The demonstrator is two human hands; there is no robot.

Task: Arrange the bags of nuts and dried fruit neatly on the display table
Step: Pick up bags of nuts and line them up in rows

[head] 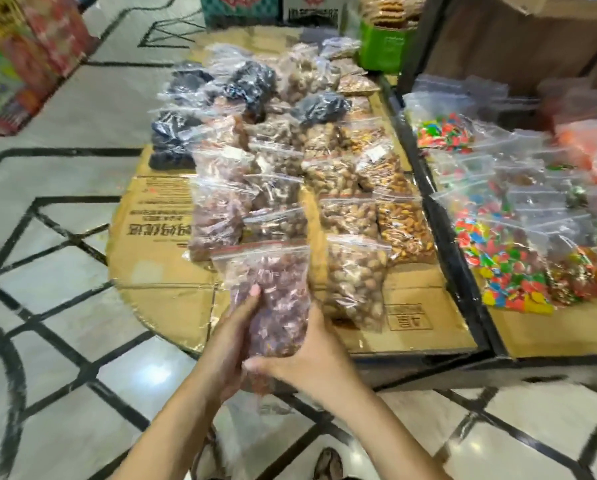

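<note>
I hold a clear zip bag of reddish-brown dried fruit point(272, 289) upright over the near edge of the display table point(158, 271), which is covered in flattened cardboard. My left hand point(231, 341) grips the bag's left side. My right hand point(307, 358) cups its bottom and right side. Behind the bag, several bags of nuts and dried fruit point(290, 161) lie in rough rows on the cardboard. A bag of pale nuts point(355, 282) lies just right of the held bag. Bags of dark dried fruit point(186, 109) sit at the far left.
A dark-framed stand on the right holds bags of colourful candy point(497, 258). Cartons point(245, 8) and a green container point(383, 46) stand beyond the table. Printed boxes point(23, 57) are stacked at the far left. The floor is pale tile with black lines; my foot point(328, 464) shows below.
</note>
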